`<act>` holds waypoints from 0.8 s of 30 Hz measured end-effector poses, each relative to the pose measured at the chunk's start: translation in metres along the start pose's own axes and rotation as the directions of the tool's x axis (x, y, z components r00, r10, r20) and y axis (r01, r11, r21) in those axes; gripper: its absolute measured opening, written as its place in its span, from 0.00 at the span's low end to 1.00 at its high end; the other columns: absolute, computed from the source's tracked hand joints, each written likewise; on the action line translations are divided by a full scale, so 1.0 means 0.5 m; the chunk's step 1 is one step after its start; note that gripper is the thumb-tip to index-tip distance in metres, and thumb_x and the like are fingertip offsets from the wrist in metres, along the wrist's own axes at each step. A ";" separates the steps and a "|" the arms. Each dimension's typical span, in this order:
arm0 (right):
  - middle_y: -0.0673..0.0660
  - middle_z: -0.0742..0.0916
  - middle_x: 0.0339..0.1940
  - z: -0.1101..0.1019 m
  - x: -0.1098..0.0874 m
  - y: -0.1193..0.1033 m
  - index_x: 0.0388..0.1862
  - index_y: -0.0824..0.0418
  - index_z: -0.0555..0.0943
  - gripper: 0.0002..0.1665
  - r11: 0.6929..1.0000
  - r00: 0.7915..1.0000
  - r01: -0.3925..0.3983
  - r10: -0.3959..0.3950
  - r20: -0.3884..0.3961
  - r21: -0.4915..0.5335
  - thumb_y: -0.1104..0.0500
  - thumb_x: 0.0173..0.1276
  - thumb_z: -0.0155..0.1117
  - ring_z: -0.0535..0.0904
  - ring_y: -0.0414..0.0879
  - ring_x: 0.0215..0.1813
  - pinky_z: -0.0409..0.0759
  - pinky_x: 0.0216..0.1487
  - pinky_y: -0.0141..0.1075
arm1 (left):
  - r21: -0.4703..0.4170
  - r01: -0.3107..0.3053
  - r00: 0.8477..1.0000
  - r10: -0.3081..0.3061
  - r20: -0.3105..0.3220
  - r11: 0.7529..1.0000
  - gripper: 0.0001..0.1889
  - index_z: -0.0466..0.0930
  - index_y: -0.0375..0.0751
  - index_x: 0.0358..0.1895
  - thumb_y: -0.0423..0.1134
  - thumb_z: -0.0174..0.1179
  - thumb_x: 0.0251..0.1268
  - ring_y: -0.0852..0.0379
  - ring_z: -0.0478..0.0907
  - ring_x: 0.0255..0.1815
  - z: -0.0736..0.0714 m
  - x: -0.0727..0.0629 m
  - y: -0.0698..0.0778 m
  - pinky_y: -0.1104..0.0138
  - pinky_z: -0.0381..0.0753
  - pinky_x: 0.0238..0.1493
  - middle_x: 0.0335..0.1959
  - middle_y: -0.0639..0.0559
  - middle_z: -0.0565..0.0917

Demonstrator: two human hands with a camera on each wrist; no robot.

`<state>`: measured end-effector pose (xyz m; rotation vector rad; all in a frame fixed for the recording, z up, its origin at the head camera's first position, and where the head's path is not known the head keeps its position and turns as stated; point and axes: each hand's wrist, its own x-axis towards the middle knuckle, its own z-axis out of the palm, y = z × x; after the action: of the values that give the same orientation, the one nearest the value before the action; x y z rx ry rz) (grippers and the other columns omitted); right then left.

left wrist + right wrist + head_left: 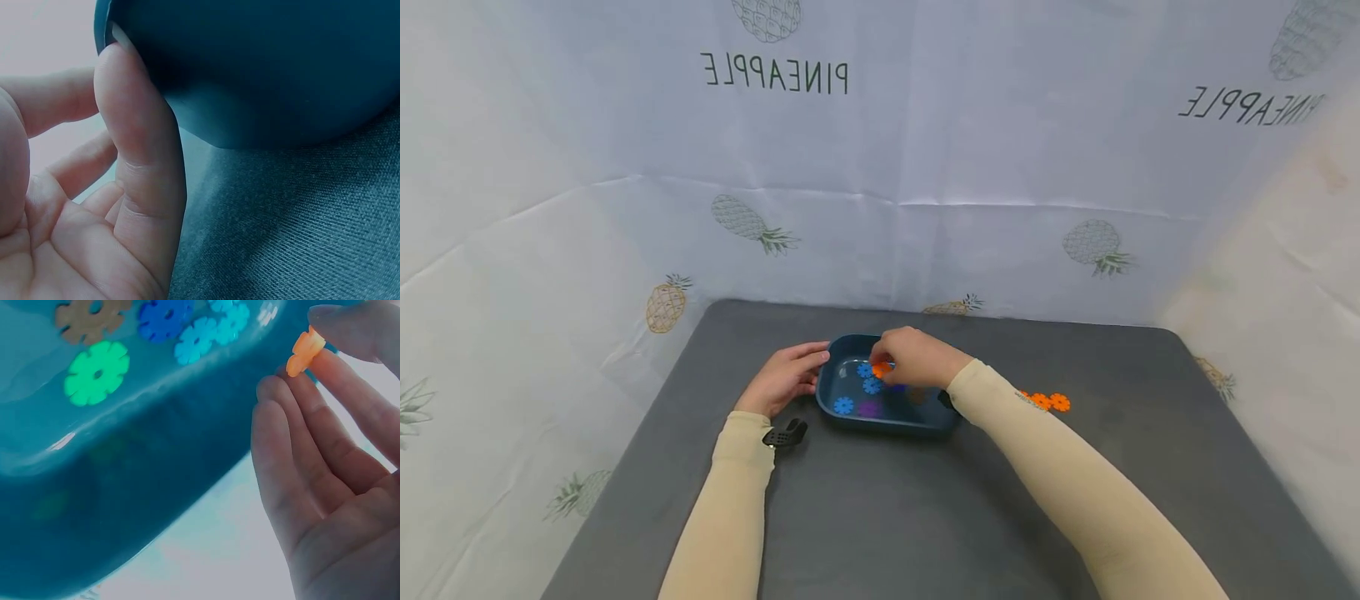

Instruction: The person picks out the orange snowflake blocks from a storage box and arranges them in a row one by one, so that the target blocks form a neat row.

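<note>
My left hand (781,379) is at the left end of a dark blue plastic tray (887,427). Its fairly straight fingers (134,119) touch the outside of the tray near the rim. Above the tray's inside, my right hand (919,358) pinches an orange flower-shaped plastic piece (305,352) between thumb and finger. Light blue flower-shaped pieces (843,405), a purple one (869,408), a dark blue one (164,317), a green one (97,373) and a brown one (92,319) lie in the tray. The right hand and forearm cover part of the tray.
Several orange flower-shaped pieces (1059,402) lie on the dark grey table (865,525) right of the tray, partly behind my right sleeve (1037,442). White cloth printed with pineapples (985,150) hangs behind and at both sides.
</note>
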<state>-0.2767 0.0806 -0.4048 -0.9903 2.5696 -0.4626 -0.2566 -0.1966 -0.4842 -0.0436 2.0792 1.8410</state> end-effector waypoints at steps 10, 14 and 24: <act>0.53 0.88 0.58 -0.021 -0.096 0.070 0.63 0.59 0.88 0.19 0.971 0.984 -0.047 0.086 -0.157 0.236 0.61 0.76 0.72 0.86 0.47 0.55 0.88 0.60 0.41 | -0.009 0.015 1.000 -0.015 -0.010 1.000 0.33 0.71 0.45 0.81 0.52 0.64 0.80 0.58 0.80 0.38 0.005 0.002 0.001 0.69 0.86 0.41 0.51 0.49 0.83; 0.53 0.88 0.59 -0.021 -0.139 0.100 0.65 0.55 0.87 0.20 0.931 0.964 -0.091 0.172 -0.204 0.354 0.61 0.76 0.73 0.85 0.49 0.56 0.88 0.60 0.45 | -0.008 0.015 1.000 -0.015 -0.015 1.000 0.34 0.70 0.44 0.81 0.52 0.64 0.80 0.58 0.81 0.39 0.007 0.001 0.000 0.69 0.86 0.41 0.54 0.47 0.84; 0.54 0.87 0.64 0.015 -0.257 0.212 0.66 0.50 0.87 0.21 0.872 0.888 -0.155 0.328 -0.322 0.464 0.55 0.77 0.73 0.85 0.52 0.60 0.86 0.65 0.53 | -0.009 0.024 0.999 -0.024 -0.026 1.000 0.33 0.71 0.45 0.81 0.53 0.65 0.80 0.57 0.82 0.39 0.013 0.001 0.001 0.69 0.87 0.42 0.53 0.48 0.84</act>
<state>-0.2452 0.2424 -0.4297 -0.4328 2.6953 -1.1943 -0.2556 -0.1904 -0.4845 -0.0945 2.0788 1.8450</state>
